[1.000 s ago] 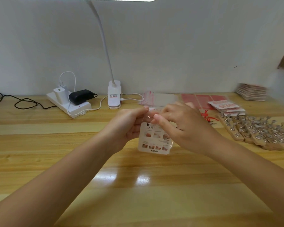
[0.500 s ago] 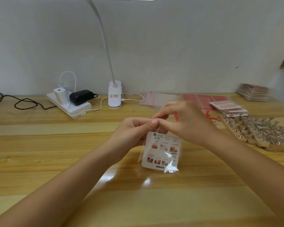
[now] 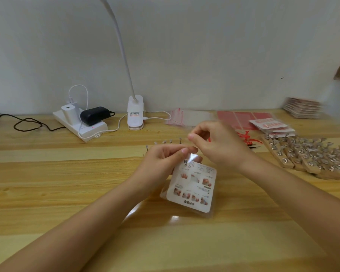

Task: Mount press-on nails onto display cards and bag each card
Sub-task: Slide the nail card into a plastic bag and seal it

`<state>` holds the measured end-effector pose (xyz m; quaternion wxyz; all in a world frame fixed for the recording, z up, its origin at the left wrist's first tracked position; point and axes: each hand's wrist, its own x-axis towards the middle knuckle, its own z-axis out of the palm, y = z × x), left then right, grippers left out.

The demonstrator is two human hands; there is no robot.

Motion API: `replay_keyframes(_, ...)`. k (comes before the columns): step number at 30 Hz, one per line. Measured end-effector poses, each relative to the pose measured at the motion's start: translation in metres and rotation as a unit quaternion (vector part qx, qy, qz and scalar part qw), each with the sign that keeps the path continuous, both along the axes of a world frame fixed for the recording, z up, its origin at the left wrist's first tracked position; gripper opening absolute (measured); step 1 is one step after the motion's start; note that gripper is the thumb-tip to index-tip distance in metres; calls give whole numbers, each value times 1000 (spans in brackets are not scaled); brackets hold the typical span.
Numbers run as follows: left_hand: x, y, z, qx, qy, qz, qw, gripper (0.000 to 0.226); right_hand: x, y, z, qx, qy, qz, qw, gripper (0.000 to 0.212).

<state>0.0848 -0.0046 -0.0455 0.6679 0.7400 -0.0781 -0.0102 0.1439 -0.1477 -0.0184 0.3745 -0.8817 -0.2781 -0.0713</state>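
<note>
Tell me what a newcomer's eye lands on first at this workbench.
First, the white printed display card in its clear plastic bag at centre, pinched at its top by the left hand, with the right hand just above it. Next, the rows of wooden strips with metal nail holders at the right. Then the white gooseneck desk lamp by the wall.

Right hand (image 3: 218,143) now off bagged card (image 3: 191,186).
</note>
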Motion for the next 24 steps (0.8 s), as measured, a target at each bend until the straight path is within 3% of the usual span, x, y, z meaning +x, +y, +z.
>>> replay_keyframes(4, 1, 5, -3, -40, 22, 34, 998, 21, 31, -21, -2, 50, -5, -133, 990, 19)
replay_keyframes(8, 4, 10, -7, -80, 49, 63, 994, 20, 69, -60, 1, 139, 24, -262, 955, 14)
replay_keyframes(10, 6, 8, -9, -100, 60, 57, 992, 20, 82, -74, 1, 139, 20, -296, 945, 13)
replay_keyframes(13, 7, 8, -9, -137, 79, 40, 987, 19, 92, -83, 1, 53, 42, -260, 963, 15)
replay_keyframes(16, 9, 9, -9, -147, 84, 37, 985, 20, 98, -89, 3, -142, 24, -218, 965, 21)
replay_keyframes(18, 9, 8, -10, -151, 85, 39, 984, 20, 99, -90, 7, -343, -53, -228, 910, 20)
replay_keyframes(20, 9, 8, -10, -154, 87, 37, 984, 20, 96, -89, 14, -499, -125, -249, 821, 9)
replay_keyframes(21, 9, 8, -9, -158, 88, 37, 983, 21, 93, -87, 17, -526, -154, -261, 794, 6)
replay_keyframes(22, 9, 8, -9, -162, 89, 37, 982, 21, 90, -86, 18, -518, -165, -272, 794, 6)
replay_keyframes(23, 10, 9, -9, -166, 90, 38, 981, 21, 87, -85, 19, -473, -169, -271, 821, 10)
replay_keyframes(24, 10, 10, -9, -168, 90, 37, 981, 22, 81, -82, 17, -387, -152, -251, 874, 16)
